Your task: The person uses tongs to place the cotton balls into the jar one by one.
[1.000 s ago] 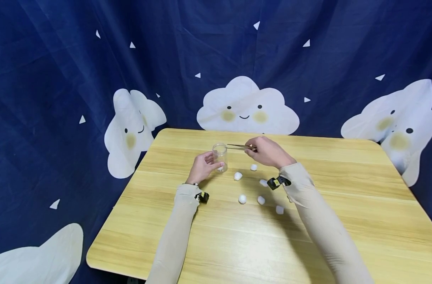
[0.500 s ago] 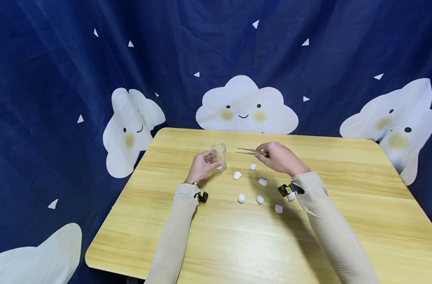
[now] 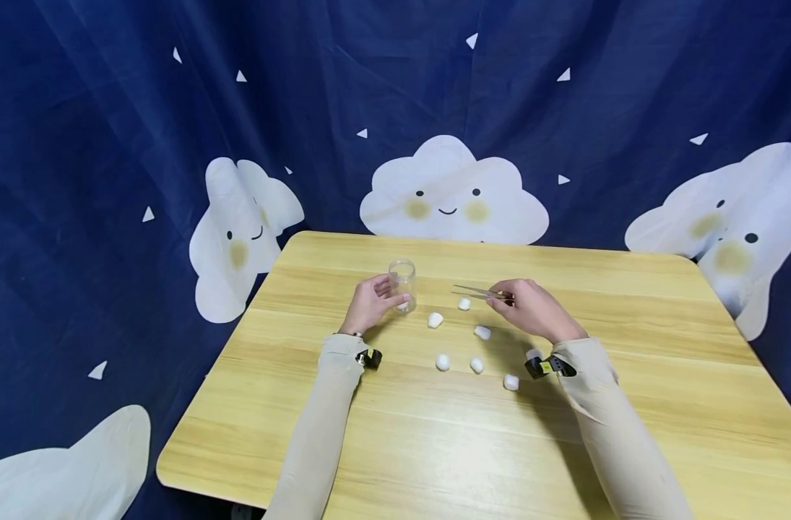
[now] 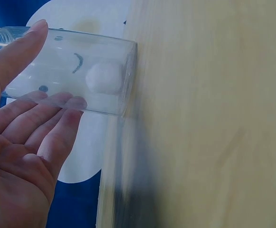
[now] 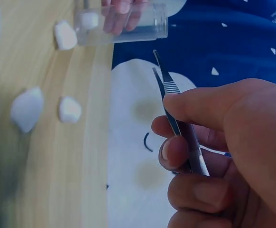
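Observation:
Upright on the table, a clear jar with no lid is gripped by my left hand, thumb on one side and fingers on the other. One white cotton ball lies at the jar's bottom. My right hand pinches metal tweezers between thumb and fingers. The tweezers' tips stand apart with nothing between them, pointing left toward the jar. Just below the tips in the head view is a loose cotton ball; another cotton ball lies nearer the jar.
More cotton balls lie scattered in front, among them one cotton ball in the middle and another nearer the front. One is partly hidden by the right wrist camera. The wooden table ends at a blue curtain.
My right hand has moved right and toward the front with the tweezers, away from the jar's mouth. My left hand and the jar have stayed in place.

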The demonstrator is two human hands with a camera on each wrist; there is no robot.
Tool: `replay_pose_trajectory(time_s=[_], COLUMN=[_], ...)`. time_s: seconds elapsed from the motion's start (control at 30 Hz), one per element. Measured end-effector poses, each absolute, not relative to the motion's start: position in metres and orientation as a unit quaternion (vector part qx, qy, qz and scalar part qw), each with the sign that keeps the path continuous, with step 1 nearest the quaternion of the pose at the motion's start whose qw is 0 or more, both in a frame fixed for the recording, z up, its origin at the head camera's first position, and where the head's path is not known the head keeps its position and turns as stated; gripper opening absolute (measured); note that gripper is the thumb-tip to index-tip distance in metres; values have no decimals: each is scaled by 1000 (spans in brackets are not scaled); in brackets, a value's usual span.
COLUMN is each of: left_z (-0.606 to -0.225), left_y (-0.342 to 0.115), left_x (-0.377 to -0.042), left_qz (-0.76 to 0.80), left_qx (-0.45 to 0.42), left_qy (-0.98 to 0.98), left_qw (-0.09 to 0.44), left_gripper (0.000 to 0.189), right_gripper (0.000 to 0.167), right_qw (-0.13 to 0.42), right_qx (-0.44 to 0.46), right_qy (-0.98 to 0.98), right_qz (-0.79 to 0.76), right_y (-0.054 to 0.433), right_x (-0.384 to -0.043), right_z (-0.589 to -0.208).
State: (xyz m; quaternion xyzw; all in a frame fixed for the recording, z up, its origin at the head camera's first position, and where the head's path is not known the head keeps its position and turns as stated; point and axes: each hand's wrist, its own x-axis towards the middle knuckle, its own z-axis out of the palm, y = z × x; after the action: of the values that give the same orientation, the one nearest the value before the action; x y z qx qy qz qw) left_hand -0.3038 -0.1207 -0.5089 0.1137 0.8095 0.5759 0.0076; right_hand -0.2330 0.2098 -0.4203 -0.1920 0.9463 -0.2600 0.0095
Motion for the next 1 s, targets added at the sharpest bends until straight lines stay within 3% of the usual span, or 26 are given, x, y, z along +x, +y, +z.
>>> replay_pose_trajectory(time_s=[1.0], left_z=[-510], left_y=[-120], left_x=[-306], left_qz=[581], left_qx=[109], left_qy=[806], left_qw=[20], left_gripper=[71], right_gripper=[21], right_qw=[36], right_qx=[-204], right_qy=[936], right_qz=[-286], right_y=[257], right_x=[-217], right_z=[-445])
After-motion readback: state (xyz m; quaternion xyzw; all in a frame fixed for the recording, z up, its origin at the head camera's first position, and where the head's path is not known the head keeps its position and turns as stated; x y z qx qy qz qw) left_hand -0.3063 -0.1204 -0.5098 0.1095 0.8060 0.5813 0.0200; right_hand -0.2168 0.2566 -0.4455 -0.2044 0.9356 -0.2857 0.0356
